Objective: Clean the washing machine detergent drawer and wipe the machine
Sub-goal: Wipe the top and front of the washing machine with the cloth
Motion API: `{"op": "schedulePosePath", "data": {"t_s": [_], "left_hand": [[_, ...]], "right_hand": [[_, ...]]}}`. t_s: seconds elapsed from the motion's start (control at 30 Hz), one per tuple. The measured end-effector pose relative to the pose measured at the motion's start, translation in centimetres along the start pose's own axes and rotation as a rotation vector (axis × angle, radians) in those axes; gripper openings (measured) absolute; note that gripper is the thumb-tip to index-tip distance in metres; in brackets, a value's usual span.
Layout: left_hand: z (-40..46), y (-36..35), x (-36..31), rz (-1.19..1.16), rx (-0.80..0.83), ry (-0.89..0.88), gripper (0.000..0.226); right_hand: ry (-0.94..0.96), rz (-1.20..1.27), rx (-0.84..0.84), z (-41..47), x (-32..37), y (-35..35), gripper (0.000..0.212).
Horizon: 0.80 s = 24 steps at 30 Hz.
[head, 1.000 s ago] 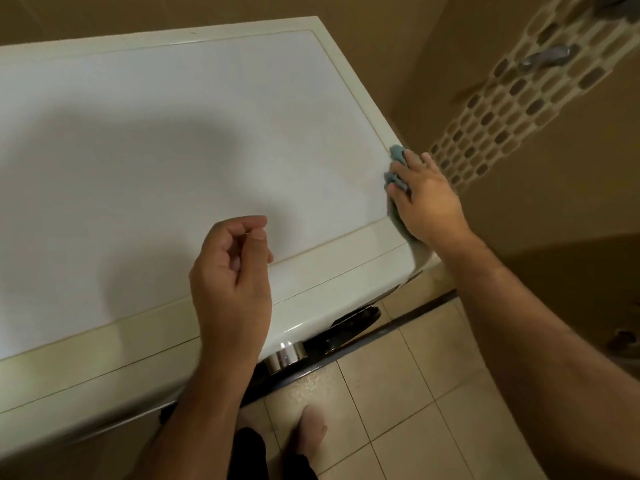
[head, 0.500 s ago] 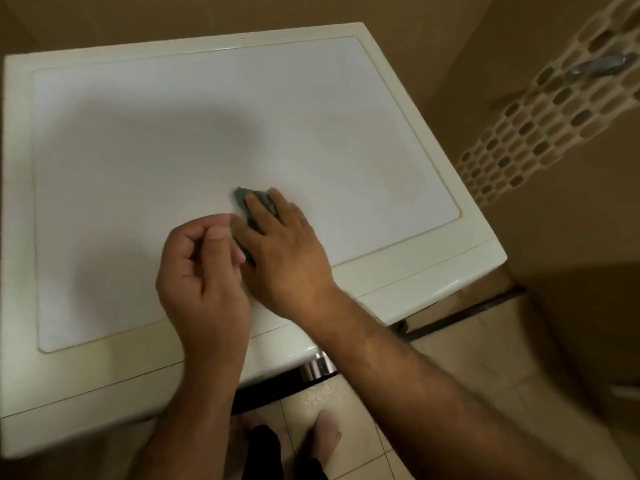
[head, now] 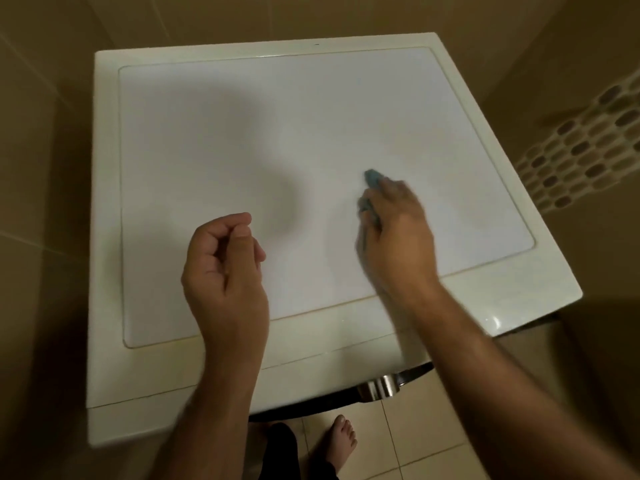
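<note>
Washing machine (head: 311, 133): we're in the wipe step, working the top panel. No drawer in view from here, so we can't judge from this view whether that part is done.

Right hand (head: 394, 237) presses a blue-green cloth (head: 372, 178) flat onto the lid, right of centre. The fingers lie over the cloth, which pokes out past the fingertips on the far-left side of the hand. The hand is motion-blurred, so whether the grip is a flat press or a slight pinch of the cloth is hard to call; it looks like a flat press to us.

Left hand (head: 225, 268) hovers over the near-left part of the lid, fingers loosely curled, thumb against forefinger, grip on nothing. We can't tell if it touches the surface.

Orientation: we look straight down on the machine. Its long axis runs left to right across the frame, slightly rotated so the right side sits lower in frame. The front faces us, with the door handle (head: 381, 388) showing chrome under the near edge, right of middle. The back sits against the tiled wall (head: 242, 19).

Next move, our read: sweep the cloth across the rest of the inset panel, then the cream border (head: 107, 237) and front lip. That needs even downward pressure and overlapping passes, with the left hand kept out of the cloth's path.

Bare foot (head: 341, 441) on the floor tiles (head: 415, 445) just in front.
</note>
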<state>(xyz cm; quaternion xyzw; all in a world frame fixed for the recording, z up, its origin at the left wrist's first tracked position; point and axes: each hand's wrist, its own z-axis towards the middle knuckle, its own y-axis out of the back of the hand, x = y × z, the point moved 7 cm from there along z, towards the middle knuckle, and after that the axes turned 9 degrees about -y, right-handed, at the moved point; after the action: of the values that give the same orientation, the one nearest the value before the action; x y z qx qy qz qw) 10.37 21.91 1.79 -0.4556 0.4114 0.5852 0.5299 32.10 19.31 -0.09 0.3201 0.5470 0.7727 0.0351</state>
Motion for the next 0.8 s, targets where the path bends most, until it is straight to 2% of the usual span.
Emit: {"op": "schedulePosePath", "data": {"t_s": [0.13,0.27,0.43,0.53,0.7,0.8], "left_hand": [[1.5,1.9,0.4,0.035,-0.017,-0.009,0.017],[3.4,3.4,1.3,0.037,-0.01,0.015,0.016],[4.1,2.4,2.3,0.054,0.075,0.094,0.022],[3.6,0.9,2.2,0.085,0.137,0.126,0.012],[2.9,-1.4,2.0,0.111,0.202,0.151,0.023],[2.4,-3.4,2.1,0.134,0.263,0.143,0.016]], "right_hand": [[0.249,0.071,0.1,-4.7,8.9,-2.8,0.024],[0.397,-0.022,0.265,-6.9,13.6,-5.9,0.035],[0.462,-0.045,0.392,-7.0,12.7,-8.4,0.042],[0.46,-0.097,0.399,-6.3,11.2,-8.7,0.045],[0.381,-0.108,0.384,-4.9,8.3,-7.5,0.045],[0.371,-0.113,0.382,-4.1,6.9,-6.6,0.047]]}}
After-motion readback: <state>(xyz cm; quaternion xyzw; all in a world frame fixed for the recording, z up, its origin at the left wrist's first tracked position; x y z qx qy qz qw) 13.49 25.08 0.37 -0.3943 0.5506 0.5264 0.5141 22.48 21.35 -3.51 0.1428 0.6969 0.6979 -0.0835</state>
